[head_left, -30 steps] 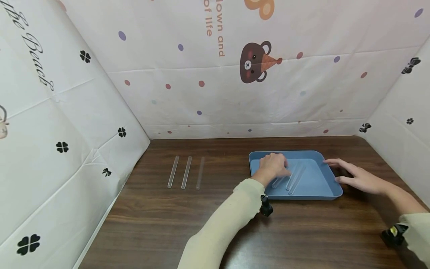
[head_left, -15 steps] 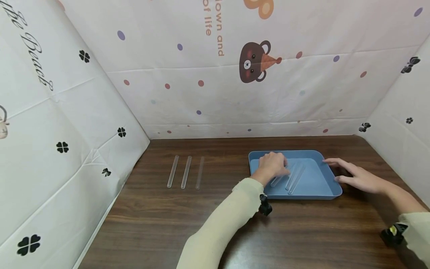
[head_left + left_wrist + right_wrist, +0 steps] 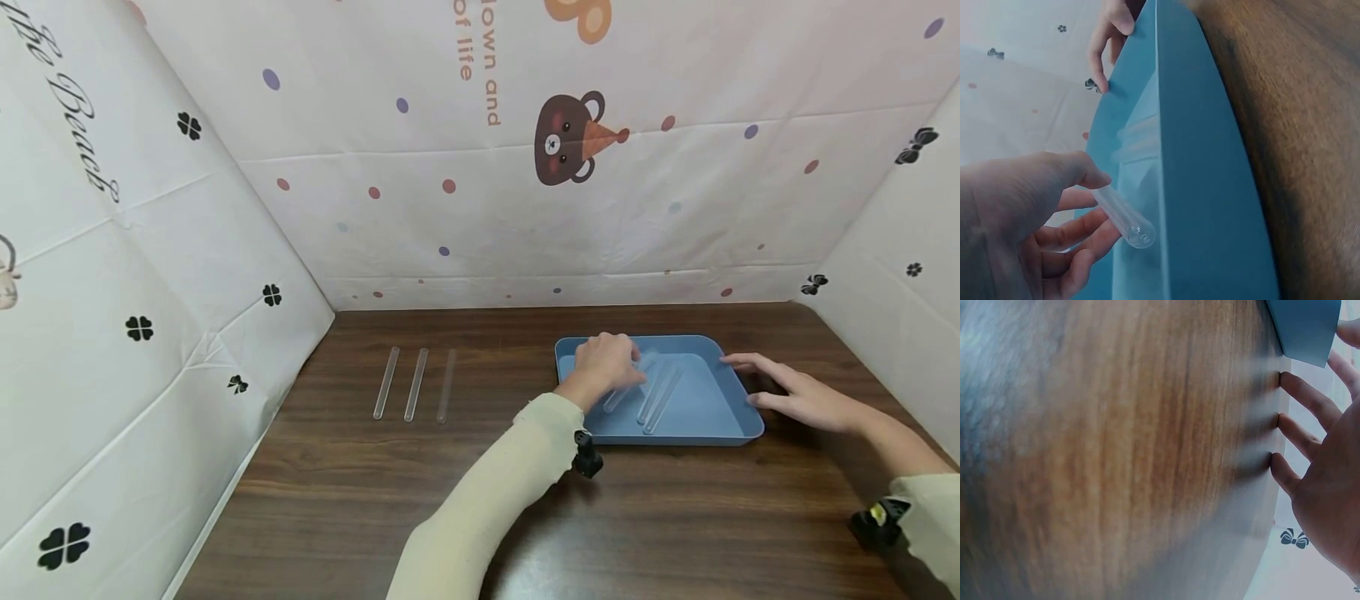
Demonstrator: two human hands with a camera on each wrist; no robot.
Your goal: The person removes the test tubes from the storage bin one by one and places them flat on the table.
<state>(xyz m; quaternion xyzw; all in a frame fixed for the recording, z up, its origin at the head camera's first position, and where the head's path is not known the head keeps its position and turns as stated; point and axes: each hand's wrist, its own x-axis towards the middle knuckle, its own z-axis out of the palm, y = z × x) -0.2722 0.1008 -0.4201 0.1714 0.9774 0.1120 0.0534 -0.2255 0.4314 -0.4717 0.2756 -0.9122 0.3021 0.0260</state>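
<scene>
My left hand (image 3: 606, 363) is over the left part of a blue tray (image 3: 705, 425). Between thumb and fingers it pinches a clear test tube (image 3: 1124, 219), whose rounded end points toward the tray's near wall in the left wrist view. Two more clear tubes (image 3: 662, 400) lie side by side on the tray floor, right of that hand. At the tray's right side, my right hand (image 3: 813, 400) touches the rim with thumb and forefinger. Its other fingers (image 3: 1300, 394) are spread, with tips on the table in the right wrist view.
Three clear tubes (image 3: 416, 385) lie apart, roughly parallel, on the brown wooden table (image 3: 322, 500) to the left. White printed cloth (image 3: 480, 217) walls in the table's back and both sides. A black wrist camera (image 3: 587, 454) sits on the left sleeve.
My left hand has shifted slightly up and left, bringing the pinched test tube with it. The right hand keeps its place at the tray.
</scene>
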